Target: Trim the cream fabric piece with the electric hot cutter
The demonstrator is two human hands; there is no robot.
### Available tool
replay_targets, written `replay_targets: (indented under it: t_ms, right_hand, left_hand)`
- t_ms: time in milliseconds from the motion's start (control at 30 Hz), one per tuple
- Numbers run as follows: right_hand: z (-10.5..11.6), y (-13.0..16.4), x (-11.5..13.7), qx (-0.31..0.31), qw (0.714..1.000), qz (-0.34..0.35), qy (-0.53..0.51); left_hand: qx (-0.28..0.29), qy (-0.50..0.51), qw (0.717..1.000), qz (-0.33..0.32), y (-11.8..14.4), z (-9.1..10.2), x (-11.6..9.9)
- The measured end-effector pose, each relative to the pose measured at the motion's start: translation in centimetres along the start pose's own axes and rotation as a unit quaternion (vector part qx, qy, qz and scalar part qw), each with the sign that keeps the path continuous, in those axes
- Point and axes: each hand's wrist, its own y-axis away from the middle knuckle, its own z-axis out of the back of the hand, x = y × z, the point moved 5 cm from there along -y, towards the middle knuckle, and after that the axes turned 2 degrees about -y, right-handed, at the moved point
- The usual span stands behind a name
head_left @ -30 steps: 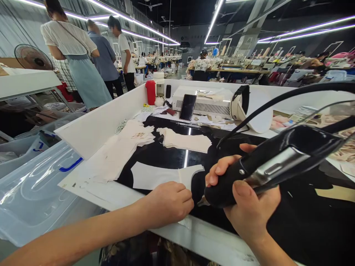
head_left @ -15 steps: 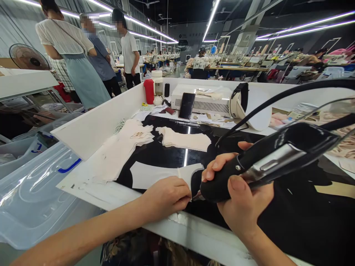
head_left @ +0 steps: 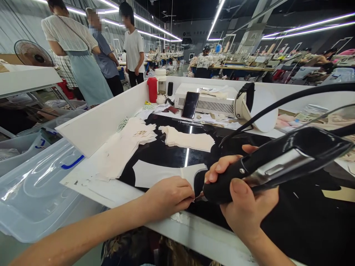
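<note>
My right hand (head_left: pixel 251 205) is wrapped around a black corded hand tool (head_left: pixel 280 162) with a silver metal lever along its side. The tool's thin tip points left and down, close to the fingertips of my left hand (head_left: pixel 173 194). My left hand is closed in a pinch at the near right corner of a white cut piece (head_left: pixel 158 174), which lies flat on the shiny black work surface (head_left: pixel 302 218). Its fingers partly cover that corner, so whether the tip touches the piece is hidden.
Beyond lie a stack of cream cut pieces (head_left: pixel 188 139) and a larger pale pile (head_left: pixel 124 147). A phone (head_left: pixel 190 105) leans against a white vented box (head_left: pixel 206 99). The tool's black cable (head_left: pixel 288 99) arches over the right side. A clear plastic bin (head_left: pixel 41 188) stands left; people (head_left: pixel 74 55) stand behind.
The whole view has shifted slightly, so things sit a little further right. Both hands, the tool and the white piece keep nearly the same places relative to one another.
</note>
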Motion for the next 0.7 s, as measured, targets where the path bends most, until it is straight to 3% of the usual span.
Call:
replay_targets:
  t_ms: [367, 700]
  right_hand:
    - [0.2, 0.3, 0.2, 0.003, 1.000, -0.005, -0.005]
    - [0.3, 0.3, 0.1, -0.002, 1.000, -0.017, 0.005]
  left_hand:
    - [0.015, 0.014, 0.998, 0.054, -1.0, 1.2, 0.5]
    - [0.001, -0.034, 0.999, 0.006, -1.0, 0.1, 0.1]
